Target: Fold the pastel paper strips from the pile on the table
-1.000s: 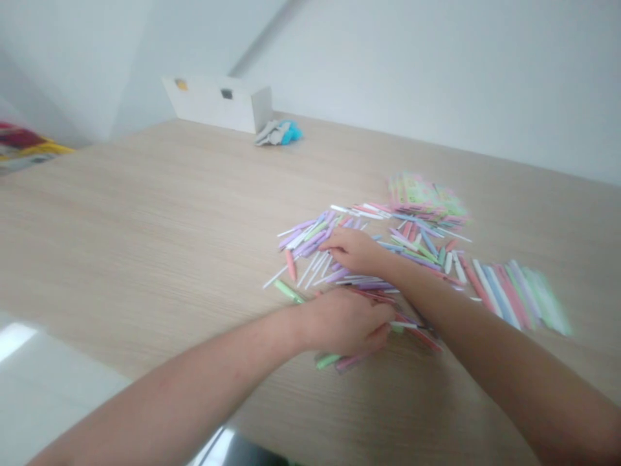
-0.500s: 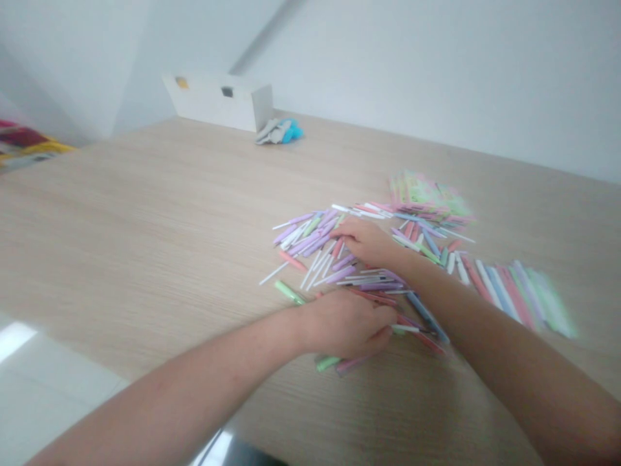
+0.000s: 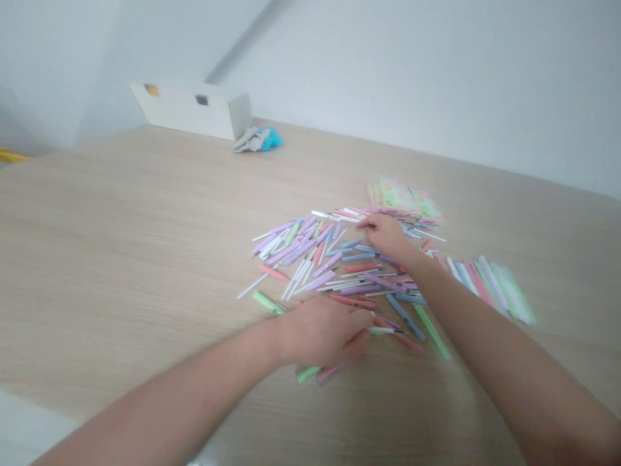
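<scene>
A loose heap of pastel pens (image 3: 334,262), purple, pink, green, blue and white, lies spread on the wooden table (image 3: 121,246). My left hand (image 3: 323,330) rests at the heap's near edge, fingers curled around a small bundle of pens whose green and pink ends stick out underneath. My right hand (image 3: 385,233) reaches to the far side of the heap, its fingertips pinching at pens next to a stack of green and pink packets (image 3: 402,200). A tidy row of pens (image 3: 490,288) lies side by side to the right of my right forearm.
A white cardboard box (image 3: 194,110) stands at the table's far edge by the wall. A small grey and blue object (image 3: 257,139) lies just beside it. The pale wall runs behind the table.
My right hand has moved from the heap's middle to its far edge by the packets, and pens under it have shifted. The left hand has stayed put. The view has shifted.
</scene>
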`<state>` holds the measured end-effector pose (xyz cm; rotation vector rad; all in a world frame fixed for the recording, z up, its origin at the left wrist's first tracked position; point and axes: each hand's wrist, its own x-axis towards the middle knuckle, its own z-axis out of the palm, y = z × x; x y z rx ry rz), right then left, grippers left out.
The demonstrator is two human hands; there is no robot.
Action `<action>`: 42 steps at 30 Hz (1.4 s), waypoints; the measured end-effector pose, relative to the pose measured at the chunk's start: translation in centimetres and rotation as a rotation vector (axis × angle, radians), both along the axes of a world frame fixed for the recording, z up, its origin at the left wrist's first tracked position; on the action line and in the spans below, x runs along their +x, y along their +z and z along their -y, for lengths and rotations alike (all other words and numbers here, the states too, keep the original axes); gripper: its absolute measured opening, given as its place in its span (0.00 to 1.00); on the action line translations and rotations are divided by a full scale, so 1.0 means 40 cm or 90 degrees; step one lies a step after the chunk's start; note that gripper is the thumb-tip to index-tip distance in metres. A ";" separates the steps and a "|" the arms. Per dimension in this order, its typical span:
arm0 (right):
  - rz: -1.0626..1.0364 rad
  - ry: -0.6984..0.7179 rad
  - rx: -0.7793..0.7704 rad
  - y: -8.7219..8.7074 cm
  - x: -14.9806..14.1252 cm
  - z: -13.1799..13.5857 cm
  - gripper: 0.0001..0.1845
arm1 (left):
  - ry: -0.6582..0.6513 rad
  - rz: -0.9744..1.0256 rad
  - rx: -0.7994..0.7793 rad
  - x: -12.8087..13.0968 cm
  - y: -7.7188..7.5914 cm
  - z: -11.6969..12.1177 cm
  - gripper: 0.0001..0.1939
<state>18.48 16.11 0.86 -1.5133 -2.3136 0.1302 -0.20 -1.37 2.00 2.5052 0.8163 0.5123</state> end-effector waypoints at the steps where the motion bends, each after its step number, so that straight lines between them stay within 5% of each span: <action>1: 0.001 -0.001 -0.001 -0.003 0.003 0.000 0.18 | -0.002 0.000 -0.001 0.000 0.001 -0.001 0.09; 9: 0.012 0.002 -0.005 -0.011 0.005 -0.006 0.20 | -0.010 0.000 -0.001 -0.002 -0.006 -0.002 0.08; 23: 0.074 0.139 -0.005 -0.039 -0.040 -0.049 0.16 | 0.001 -0.082 0.059 -0.002 0.001 0.001 0.09; 42: 0.058 0.137 -0.070 0.042 -0.005 0.012 0.05 | 0.013 -0.067 0.003 -0.005 -0.011 -0.008 0.09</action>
